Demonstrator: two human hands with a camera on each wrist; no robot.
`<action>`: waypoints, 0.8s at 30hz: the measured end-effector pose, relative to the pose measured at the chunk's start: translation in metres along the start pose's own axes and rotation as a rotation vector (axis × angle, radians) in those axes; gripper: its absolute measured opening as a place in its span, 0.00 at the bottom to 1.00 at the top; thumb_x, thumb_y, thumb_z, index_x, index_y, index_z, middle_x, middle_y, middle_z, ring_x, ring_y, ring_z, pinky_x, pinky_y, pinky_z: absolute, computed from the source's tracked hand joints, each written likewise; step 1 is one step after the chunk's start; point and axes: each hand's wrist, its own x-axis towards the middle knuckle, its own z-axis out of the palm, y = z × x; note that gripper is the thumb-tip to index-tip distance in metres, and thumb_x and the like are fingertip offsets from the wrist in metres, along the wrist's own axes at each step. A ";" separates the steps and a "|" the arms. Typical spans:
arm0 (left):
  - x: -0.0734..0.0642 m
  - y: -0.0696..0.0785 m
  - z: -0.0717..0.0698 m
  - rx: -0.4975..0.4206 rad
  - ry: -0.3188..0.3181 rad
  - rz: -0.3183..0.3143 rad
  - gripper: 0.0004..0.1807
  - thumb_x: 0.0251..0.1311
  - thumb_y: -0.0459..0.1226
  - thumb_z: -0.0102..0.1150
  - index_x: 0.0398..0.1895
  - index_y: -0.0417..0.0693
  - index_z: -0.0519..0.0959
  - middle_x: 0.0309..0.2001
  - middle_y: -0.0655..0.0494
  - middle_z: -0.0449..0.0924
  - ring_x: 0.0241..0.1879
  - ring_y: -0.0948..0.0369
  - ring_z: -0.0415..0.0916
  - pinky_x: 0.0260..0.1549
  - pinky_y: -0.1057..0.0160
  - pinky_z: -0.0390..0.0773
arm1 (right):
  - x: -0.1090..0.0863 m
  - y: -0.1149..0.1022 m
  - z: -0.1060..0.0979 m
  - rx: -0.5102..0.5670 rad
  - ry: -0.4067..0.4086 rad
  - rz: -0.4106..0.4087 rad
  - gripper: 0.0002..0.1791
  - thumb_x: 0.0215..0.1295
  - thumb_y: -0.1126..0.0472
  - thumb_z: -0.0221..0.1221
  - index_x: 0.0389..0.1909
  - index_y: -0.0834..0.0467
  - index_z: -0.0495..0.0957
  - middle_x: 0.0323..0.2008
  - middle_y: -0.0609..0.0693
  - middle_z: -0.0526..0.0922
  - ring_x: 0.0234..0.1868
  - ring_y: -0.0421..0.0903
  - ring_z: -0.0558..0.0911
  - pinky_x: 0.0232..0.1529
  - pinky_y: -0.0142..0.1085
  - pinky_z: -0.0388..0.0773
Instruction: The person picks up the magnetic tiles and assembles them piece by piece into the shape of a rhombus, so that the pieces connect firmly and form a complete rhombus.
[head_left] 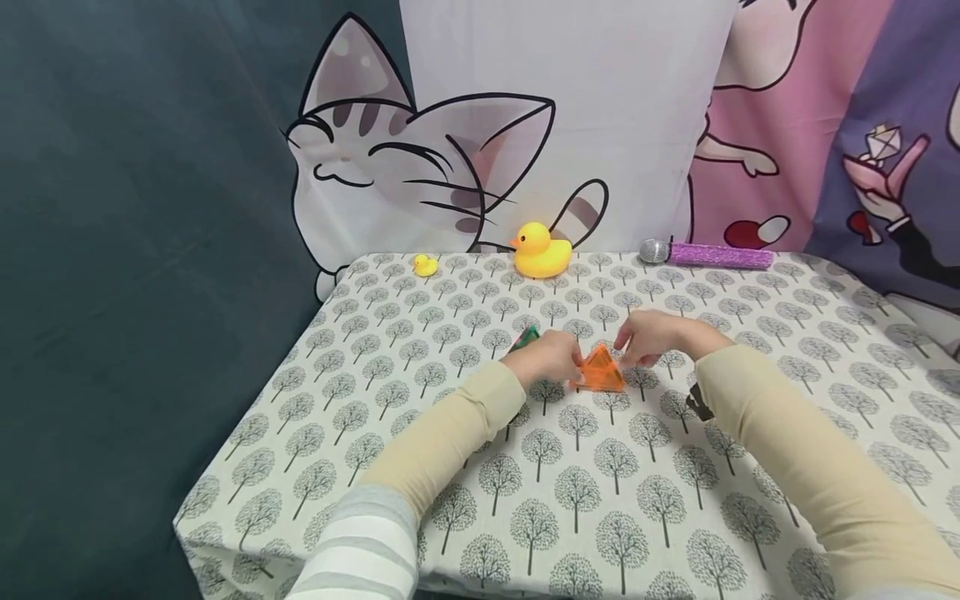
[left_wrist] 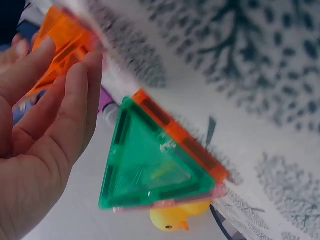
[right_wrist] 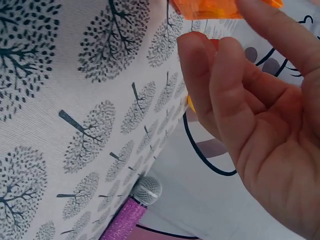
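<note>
Orange triangular magnetic tiles (head_left: 601, 372) stand on the patterned tablecloth between the two hands, forming a pyramid-like shape. My left hand (head_left: 551, 357) holds their left side, its thumb and fingertips at the orange edge in the left wrist view. On the other side is my right hand (head_left: 651, 337), fingers loosely bent with a gap to the thumb. In the right wrist view the right thumb overlaps the orange tiles (right_wrist: 212, 9). A green triangular magnetic tile (left_wrist: 150, 162) stands beyond the left hand, with an orange tile (left_wrist: 182, 137) along its edge; the left hand partly hides this group in the head view.
A small yellow duck (head_left: 425, 266), a larger yellow duck (head_left: 542, 252) and a purple glittery microphone (head_left: 720, 256) lie along the table's far edge. A dark piece (head_left: 699, 402) shows beside the right sleeve. Printed curtains hang behind the table (head_left: 337, 467).
</note>
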 end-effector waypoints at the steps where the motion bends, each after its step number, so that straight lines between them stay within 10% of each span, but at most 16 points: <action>1: -0.001 -0.001 -0.004 -0.019 0.026 0.007 0.11 0.45 0.37 0.64 0.34 0.47 0.78 0.33 0.59 0.76 0.29 0.65 0.71 0.27 0.71 0.71 | 0.000 0.000 0.001 -0.002 -0.001 0.004 0.25 0.47 0.63 0.62 0.44 0.74 0.69 0.23 0.56 0.77 0.20 0.43 0.75 0.26 0.34 0.76; 10: -0.004 -0.026 -0.043 -0.180 0.343 -0.028 0.21 0.44 0.39 0.65 0.44 0.47 0.75 0.38 0.55 0.77 0.37 0.63 0.71 0.36 0.68 0.70 | 0.007 -0.005 0.014 -0.079 0.058 0.013 0.38 0.45 0.50 0.64 0.49 0.75 0.65 0.36 0.60 0.77 0.18 0.45 0.73 0.24 0.37 0.74; 17: -0.004 -0.050 -0.045 -0.168 0.231 -0.218 0.37 0.38 0.43 0.68 0.56 0.47 0.67 0.53 0.54 0.69 0.45 0.59 0.68 0.47 0.62 0.67 | 0.014 -0.005 0.020 -0.108 0.085 0.030 0.28 0.43 0.49 0.65 0.36 0.69 0.73 0.31 0.57 0.77 0.20 0.47 0.74 0.22 0.36 0.73; 24: 0.001 -0.059 -0.037 -0.148 0.123 -0.179 0.25 0.44 0.44 0.65 0.48 0.46 0.74 0.44 0.56 0.74 0.33 0.65 0.71 0.34 0.69 0.72 | 0.020 -0.005 0.017 -0.182 0.144 -0.034 0.21 0.42 0.53 0.66 0.30 0.65 0.75 0.26 0.51 0.77 0.27 0.47 0.75 0.31 0.40 0.73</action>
